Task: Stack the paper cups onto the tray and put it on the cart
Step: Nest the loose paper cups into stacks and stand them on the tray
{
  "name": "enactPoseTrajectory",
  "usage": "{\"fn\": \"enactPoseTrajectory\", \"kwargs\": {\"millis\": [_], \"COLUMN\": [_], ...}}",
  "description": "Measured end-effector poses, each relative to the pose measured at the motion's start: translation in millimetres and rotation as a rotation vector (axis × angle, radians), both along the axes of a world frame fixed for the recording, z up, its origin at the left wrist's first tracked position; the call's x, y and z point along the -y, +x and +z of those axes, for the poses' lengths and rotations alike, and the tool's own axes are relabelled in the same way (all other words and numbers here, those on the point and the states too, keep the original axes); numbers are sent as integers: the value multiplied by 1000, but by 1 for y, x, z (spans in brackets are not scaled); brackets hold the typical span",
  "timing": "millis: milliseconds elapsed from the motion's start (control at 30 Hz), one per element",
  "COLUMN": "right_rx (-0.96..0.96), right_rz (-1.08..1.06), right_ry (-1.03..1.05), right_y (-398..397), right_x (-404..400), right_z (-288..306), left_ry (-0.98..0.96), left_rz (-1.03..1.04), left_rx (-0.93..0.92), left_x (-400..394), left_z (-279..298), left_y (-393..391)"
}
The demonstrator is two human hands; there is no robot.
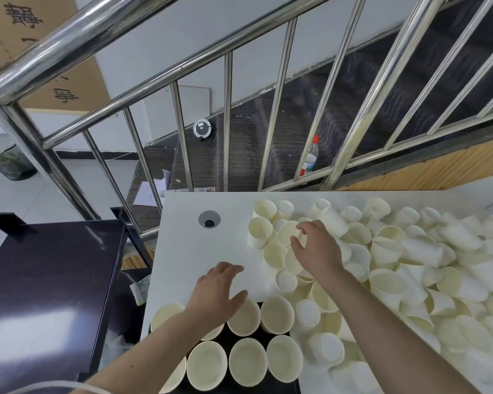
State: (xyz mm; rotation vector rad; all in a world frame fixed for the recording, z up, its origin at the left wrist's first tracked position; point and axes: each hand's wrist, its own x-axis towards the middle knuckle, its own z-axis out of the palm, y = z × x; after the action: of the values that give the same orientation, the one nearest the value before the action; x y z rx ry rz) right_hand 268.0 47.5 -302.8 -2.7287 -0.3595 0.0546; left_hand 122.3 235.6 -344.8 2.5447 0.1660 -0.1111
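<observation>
Under the left hand, half-hidden cups.

Premises: indoor work area beside a staircase. Steel railing borders dark stairs; white counter heaped with paper cups; black cart on tiled floor.
</observation>
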Motion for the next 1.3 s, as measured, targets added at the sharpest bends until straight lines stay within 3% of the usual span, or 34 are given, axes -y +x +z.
{"fn": "enactPoseTrajectory", "kwargs": {"millis": [233, 433, 733, 933, 1300], "right_rx": [-112, -133, 10, -156, -232], "right_rz": [-71, -53, 76, 238, 334], "right_ry": [-214, -221, 75, 294, 351], "right_y": [51, 62, 40, -9, -52], "right_x": [-16, -22, -28, -40, -34], "right_z": [-9, -22, 4, 21, 18], "left_ry": [-20, -28, -48, -122, -108], "left_rz": [25, 47, 73, 152, 118], "left_rx": [0, -8, 40, 160, 226], "left_x": [-5, -9, -4, 4, 17], "left_z": [-1, -3, 6, 23, 30], "left_y": [-3, -2, 8, 18, 12]}}
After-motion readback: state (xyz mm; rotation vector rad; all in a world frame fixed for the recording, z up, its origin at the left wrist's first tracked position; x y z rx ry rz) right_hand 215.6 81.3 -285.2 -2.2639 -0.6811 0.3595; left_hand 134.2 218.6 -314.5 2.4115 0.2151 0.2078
